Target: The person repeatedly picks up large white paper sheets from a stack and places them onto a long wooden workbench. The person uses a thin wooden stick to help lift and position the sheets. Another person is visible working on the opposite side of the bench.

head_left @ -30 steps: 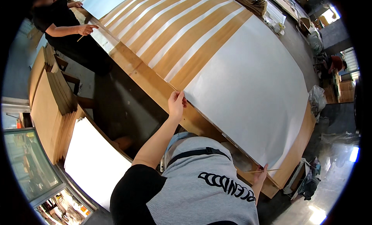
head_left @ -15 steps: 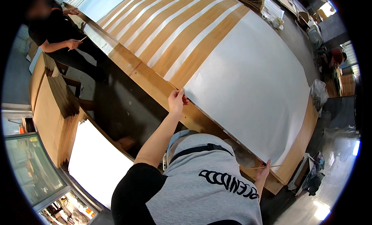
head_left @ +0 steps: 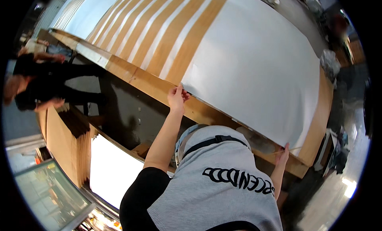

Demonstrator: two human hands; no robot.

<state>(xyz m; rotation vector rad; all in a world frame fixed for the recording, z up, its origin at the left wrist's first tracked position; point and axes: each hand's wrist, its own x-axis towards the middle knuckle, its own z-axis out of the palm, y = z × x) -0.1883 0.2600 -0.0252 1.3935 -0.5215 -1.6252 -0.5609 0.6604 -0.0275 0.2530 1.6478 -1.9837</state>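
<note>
A large white sheet [head_left: 254, 67] lies over the wooden-edged table in front of me. My left hand [head_left: 178, 98] is closed in a pinch on its near edge, close to where the tan and white stripes [head_left: 171, 44] begin. Farther right, my right hand [head_left: 282, 154] is at the sheet's near right corner, its thumb up against the edge. A thin, light-coloured stick [head_left: 295, 148] passes through the right hand's grip and sticks out over the sheet. The fingers beneath the edge are partly hidden.
The table's wooden edge [head_left: 153, 83] runs right before my waist. At left, a person in dark clothes [head_left: 51, 81] stands near a stack of brown board [head_left: 65, 145] and a bright white stack [head_left: 113, 167]. Crumpled clear plastic [head_left: 329, 65] sits beyond the right end.
My view has turned, so the table appears rotated. Both hands keep their places on the sheet's edge. The person at left shows in a different place, and another person shows behind.
</note>
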